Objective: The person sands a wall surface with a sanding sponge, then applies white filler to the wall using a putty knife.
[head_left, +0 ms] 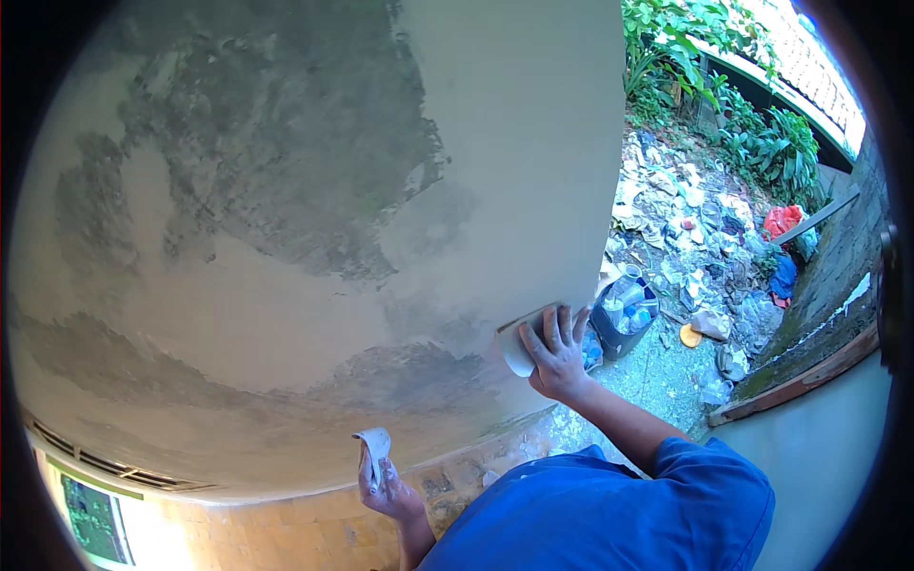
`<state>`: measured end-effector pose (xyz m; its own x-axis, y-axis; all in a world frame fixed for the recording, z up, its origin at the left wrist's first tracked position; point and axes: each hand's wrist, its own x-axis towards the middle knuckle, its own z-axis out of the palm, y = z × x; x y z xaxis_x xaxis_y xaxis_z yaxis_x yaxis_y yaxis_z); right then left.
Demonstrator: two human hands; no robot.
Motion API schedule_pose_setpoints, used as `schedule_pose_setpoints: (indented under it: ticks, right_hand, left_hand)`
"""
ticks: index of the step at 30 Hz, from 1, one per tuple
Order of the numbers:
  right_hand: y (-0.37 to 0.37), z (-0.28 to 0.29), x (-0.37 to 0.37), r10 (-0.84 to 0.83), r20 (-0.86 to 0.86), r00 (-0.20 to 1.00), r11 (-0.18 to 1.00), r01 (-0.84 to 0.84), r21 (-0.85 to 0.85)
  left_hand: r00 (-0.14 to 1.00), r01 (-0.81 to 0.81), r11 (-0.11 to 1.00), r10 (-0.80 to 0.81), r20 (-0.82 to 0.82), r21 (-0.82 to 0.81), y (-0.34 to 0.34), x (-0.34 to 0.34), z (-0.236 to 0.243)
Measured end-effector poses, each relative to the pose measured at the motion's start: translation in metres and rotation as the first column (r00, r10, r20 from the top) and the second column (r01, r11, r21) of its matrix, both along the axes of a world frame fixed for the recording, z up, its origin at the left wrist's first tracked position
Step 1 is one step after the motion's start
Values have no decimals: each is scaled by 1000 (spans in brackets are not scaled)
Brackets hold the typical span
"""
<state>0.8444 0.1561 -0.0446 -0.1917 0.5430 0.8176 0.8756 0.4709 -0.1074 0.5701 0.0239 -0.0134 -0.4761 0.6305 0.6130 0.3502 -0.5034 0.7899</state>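
I see a big pale wall (514, 143) in front of me, with rough dark gray patches (295, 143) spread over it. The right hand (560, 347) reaches out to the side, near the edge of the wall. Its fingers are spread over a pale flat piece (517, 350), and it grips that piece up against the wall, below and to the right of the biggest dark patch. The left hand (388, 493) is lower down and closed around a small gray-white piece (374, 447), which sticks up out of its fingers and bends over at the top. It may be a scraper or a folded sheet, but I can't tell from here. I also see the person's blue shirt (609, 519) and some tan tiles (295, 528) at the bottom. Past the wall's edge, near the right hand, there is a dark bucket (625, 341) with clear plastic things in it. An orange disc (690, 335) lies near the bucket. Behind them, lots of trash (681, 219) covers the ground, and green plants (785, 143) grow farther back.
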Motion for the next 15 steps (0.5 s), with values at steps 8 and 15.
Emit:
schedule_pose_setpoints:
  ticks: [8, 15]
  right_hand:
    - [36, 141, 18, 58, -248, 967, 979, -6, 206]
    - [8, 15, 30, 99, -152, 983, 995, -98, 9]
  left_hand:
    - [987, -161, 986, 161, 2, 49, -4, 25, 0]
    - [993, -114, 992, 114, 8, 48, -1, 45, 4]
